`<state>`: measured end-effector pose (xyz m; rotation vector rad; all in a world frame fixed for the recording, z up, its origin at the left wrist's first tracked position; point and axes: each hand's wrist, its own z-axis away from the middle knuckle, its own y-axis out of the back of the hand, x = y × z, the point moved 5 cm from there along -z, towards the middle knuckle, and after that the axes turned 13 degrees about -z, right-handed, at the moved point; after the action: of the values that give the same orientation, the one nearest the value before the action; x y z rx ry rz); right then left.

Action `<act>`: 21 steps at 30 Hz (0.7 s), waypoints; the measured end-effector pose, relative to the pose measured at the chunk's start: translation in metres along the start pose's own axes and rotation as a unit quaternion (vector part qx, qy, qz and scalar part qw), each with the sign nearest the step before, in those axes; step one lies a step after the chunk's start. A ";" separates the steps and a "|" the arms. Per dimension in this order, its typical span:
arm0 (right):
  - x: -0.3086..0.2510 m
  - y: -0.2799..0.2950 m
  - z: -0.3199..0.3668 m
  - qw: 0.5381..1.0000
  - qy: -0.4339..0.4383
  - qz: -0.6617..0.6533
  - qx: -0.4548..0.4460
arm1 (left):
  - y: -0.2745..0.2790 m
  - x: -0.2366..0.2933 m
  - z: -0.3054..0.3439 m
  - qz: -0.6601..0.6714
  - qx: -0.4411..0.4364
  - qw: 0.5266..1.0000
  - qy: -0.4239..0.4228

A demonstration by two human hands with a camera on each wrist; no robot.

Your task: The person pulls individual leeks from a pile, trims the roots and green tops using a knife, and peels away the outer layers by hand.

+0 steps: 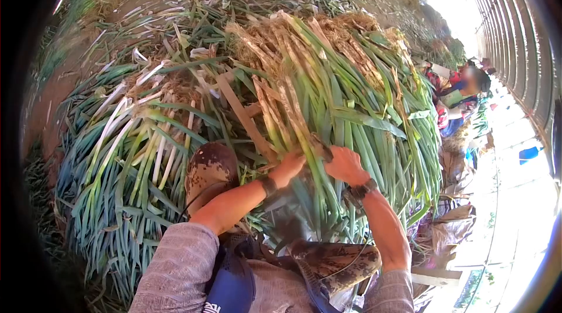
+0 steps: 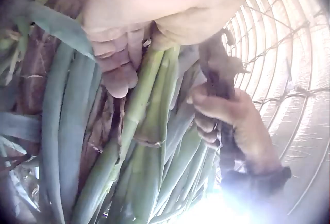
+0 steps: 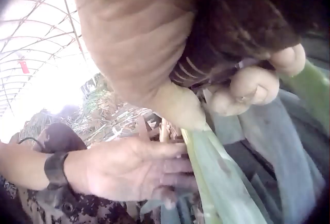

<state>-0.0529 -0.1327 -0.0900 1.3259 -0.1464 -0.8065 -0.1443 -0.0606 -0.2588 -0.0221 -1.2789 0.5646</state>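
Note:
My left hand (image 1: 290,168) holds a leek (image 1: 318,179), whose green leaves run down toward my lap. In the left wrist view the stalk passes between the thumb side and the fingers (image 2: 118,74) of that hand. Just to its right, my right hand (image 1: 345,165) grips a dark pistol-like tool (image 2: 223,74), seen in the right wrist view as a dark ribbed body (image 3: 227,33). The right thumb lies close over the leek's leaves in that view. Roots and dry brown outer leaves hang about the stalks at the far end.
A big pile of untrimmed leeks (image 1: 374,120) lies ahead and right. Leeks with white shanks (image 1: 120,131) are heaped on the left. Stripped leaves litter the floor (image 1: 134,6) beyond. Another person (image 1: 459,90) sits at the right. My knee (image 1: 211,169) stands beside the left forearm.

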 end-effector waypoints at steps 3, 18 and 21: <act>-0.025 0.009 -0.029 1.000 -0.002 -0.011 0.017 | -0.001 -0.001 -0.003 -0.019 0.007 1.000 -0.018; 0.064 0.015 0.132 0.997 -0.039 0.047 -0.047 | 0.019 -0.008 -0.017 0.103 0.010 0.994 -0.020; 0.087 -0.002 0.163 0.997 -0.046 0.049 -0.045 | 0.028 0.014 -0.009 0.137 0.043 0.989 -0.025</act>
<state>-0.0766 -0.3156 -0.0763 1.1892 -0.2437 -0.7814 -0.1447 -0.0284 -0.2581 -0.1144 -1.3078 0.8612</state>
